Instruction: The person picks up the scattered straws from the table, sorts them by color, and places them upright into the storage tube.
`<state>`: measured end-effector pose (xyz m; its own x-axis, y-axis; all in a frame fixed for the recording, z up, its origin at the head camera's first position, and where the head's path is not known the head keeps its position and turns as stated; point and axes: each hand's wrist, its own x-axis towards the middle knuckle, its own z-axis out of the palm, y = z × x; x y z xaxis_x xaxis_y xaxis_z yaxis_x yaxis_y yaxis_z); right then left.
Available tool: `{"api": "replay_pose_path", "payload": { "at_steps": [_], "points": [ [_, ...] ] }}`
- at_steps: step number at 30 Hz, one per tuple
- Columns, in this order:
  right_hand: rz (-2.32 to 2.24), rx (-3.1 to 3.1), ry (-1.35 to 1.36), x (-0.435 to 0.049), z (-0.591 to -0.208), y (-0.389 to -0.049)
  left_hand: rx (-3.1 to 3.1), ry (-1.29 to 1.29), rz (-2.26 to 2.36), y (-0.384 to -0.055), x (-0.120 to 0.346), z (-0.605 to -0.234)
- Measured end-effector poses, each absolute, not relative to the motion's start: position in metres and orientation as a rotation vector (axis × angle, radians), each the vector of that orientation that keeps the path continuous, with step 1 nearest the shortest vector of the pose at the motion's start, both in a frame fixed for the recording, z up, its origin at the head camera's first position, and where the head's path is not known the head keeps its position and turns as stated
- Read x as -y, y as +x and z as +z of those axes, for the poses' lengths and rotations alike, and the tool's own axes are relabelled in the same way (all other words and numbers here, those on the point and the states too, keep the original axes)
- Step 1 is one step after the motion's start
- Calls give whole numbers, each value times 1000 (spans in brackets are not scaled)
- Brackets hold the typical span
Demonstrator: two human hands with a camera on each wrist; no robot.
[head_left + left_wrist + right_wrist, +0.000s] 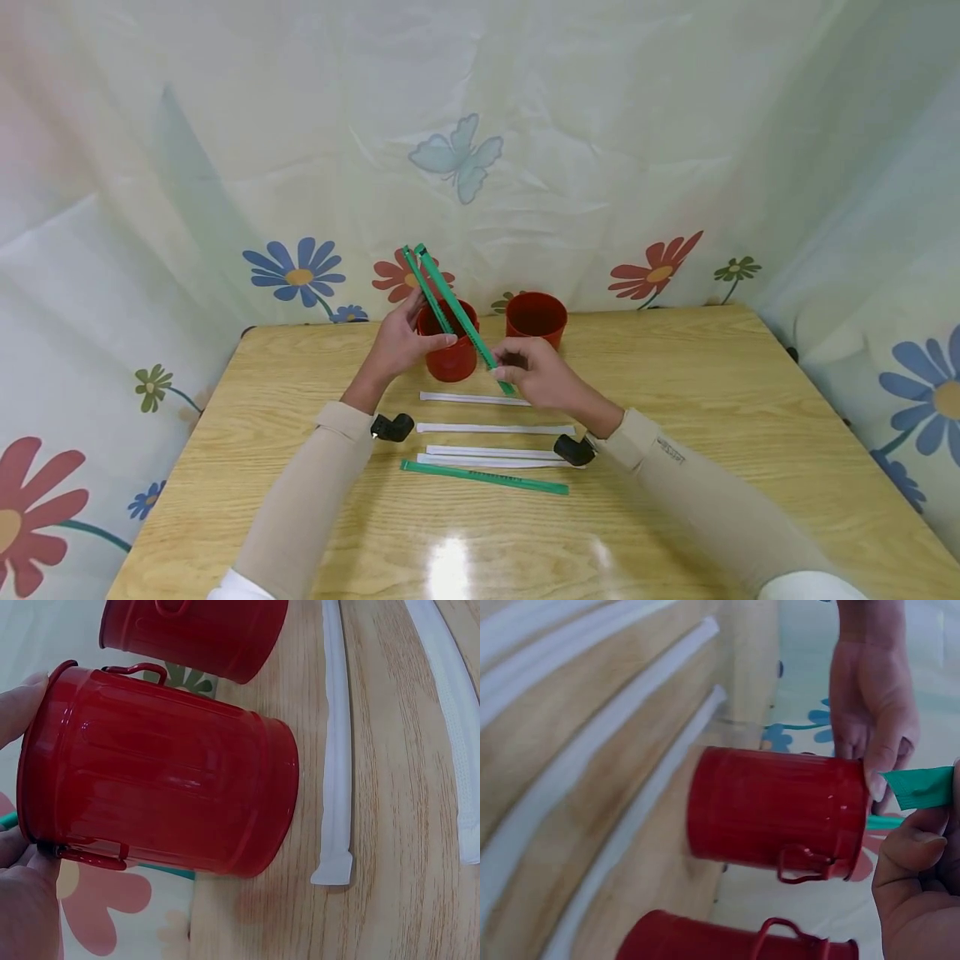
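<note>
My left hand (396, 343) grips the rim of a small red metal bucket (452, 365) with looped handles, thumb on the near side. One slim green wrapped straw (428, 288) stands tilted inside this bucket, its upper end above the rim. With thumb and fingers, my right hand (538, 377) pinches the lower end of another green wrapped straw (459, 310), which slants up and left across the bucket's mouth. In the right wrist view the flat end of the held green straw (922, 787) shows beside the rim.
A second red bucket (553, 333) stands to the right, at the table's back edge. Several white wrapped straws (495, 428) lie crosswise on the wooden table (300, 517), with a green wrapped straw (483, 477) nearest me. A flowered curtain (570, 192) hangs behind the table.
</note>
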<state>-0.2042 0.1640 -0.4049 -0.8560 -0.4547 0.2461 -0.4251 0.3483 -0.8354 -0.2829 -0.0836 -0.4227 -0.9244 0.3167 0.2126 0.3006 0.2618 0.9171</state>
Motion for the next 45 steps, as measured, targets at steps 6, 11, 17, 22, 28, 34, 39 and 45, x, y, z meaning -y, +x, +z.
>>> {"api": "replay_pose_path", "payload": {
  "at_steps": [6, 11, 17, 22, 28, 34, 39, 45],
  "points": [
    [-1602, -2537, -843, -150, -395, -215, -2500, 637, 1792, -282, 83, -423],
    [-1633, -2535, -850, -140, -389, -222, -2483, 646, 1793, -282, 82, -423],
    [-1624, -2605, -793, -132, -382, -237, -2512, 647, 1780, -282, 83, -423],
    [-1621, -2644, -778, -127, -374, -253, -2507, 627, 1778, -284, 83, -423],
    [-1566, -2735, -769, -116, -365, -273, -2512, 632, 1771, -284, 83, -423],
    [-1508, -2800, -723, -106, -359, -284, -2503, 628, 1778, -283, 83, -422],
    [-1460, -2810, -691, -101, -362, -290, -2507, 647, 1778, -283, 83, -422],
    [-1370, -2808, -655, -95, -370, -293, -2498, 633, 1789, -283, 83, -421]
  ]
}}
